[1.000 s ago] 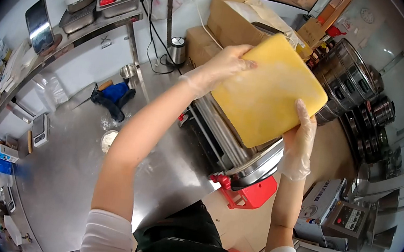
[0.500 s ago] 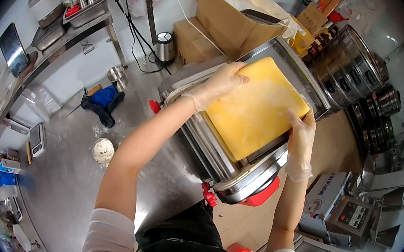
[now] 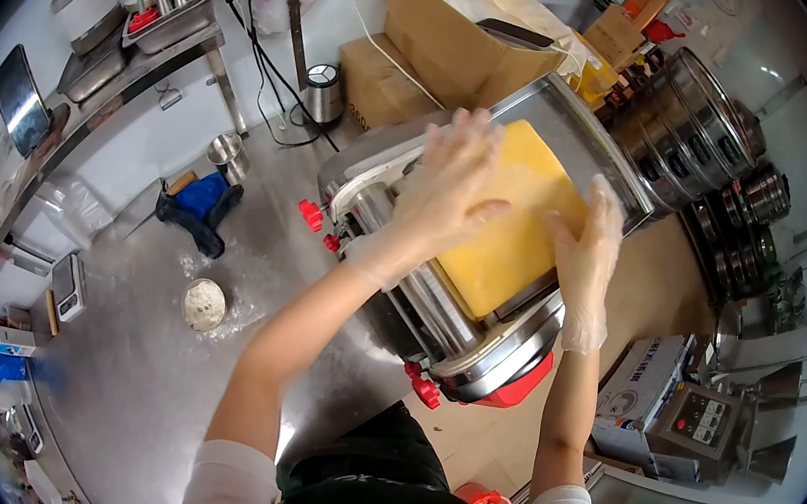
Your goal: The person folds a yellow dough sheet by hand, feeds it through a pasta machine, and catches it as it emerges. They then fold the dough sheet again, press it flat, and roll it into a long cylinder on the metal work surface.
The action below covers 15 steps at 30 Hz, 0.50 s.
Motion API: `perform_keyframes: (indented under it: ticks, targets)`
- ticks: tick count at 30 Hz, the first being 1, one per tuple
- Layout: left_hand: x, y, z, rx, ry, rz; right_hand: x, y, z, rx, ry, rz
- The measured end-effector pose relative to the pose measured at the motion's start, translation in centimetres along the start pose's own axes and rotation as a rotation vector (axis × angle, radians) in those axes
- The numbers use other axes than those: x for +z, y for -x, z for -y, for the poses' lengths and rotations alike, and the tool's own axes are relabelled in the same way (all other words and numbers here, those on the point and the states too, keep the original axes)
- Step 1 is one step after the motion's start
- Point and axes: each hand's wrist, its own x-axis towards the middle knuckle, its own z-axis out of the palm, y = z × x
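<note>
And the grip was gone! Clasped moments earlier, the yellow slab (image 3: 512,250) lay atop the roller machine (image 3: 521,345), which apparently bore its weight. The left hand (image 3: 454,186) and right hand (image 3: 589,260) had fingers spread, any light contact unclear.

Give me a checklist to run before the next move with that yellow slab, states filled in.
1. Yellow dough slab resting on the roller machine: ok, it lies on top.
2. Gloves on: ok, the left hand and right hand both wear clear ones.
3. Slab firmly gripped: not ok, both hands are open.
4. Left hand clear of the metal rollers: cannot tell, it is blurred and overlaps the machine in this view.
5. Flour bowl available: ok, on the steel table.
6. Machine switched off: cannot tell.
</note>
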Motion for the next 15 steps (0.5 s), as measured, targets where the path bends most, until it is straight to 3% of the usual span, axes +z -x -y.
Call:
perform_keyframes:
  ticks: [2,4,6,8,10,12,15]
  targets:
    - [-3.8,2.5,0.5,-0.093,0.128,-0.262,-0.7,0.6,0.8,-0.006,-0.042,-0.037]
    - [-5.7,7.0,-0.1,-0.445,0.134,-0.575,-1.3,1.5,1.8,-0.019,-0.081,-0.046]
    - [-3.7,11.2,-0.3,-0.838,0.467,-1.120,-1.5,2.1,3.1,-0.041,-0.112,-0.037]
    - [0.0,16.9,0.4,-1.098,0.564,-1.159,-1.8,2.1,4.7,-0.063,-0.133,-0.052]
    - [4.3,21.2,-0.2,-1.412,0.896,-0.787,-1.7,2.2,5.8,-0.088,-0.165,-0.072]
    - [6.8,22.1,-1.2,-1.387,1.823,-0.653,-1.4,1.9,6.6,-0.112,-0.206,-0.101]
    - [8.6,21.9,-1.2,-1.235,2.015,-0.541,-0.8,1.9,7.0,-0.130,-0.208,-0.148]
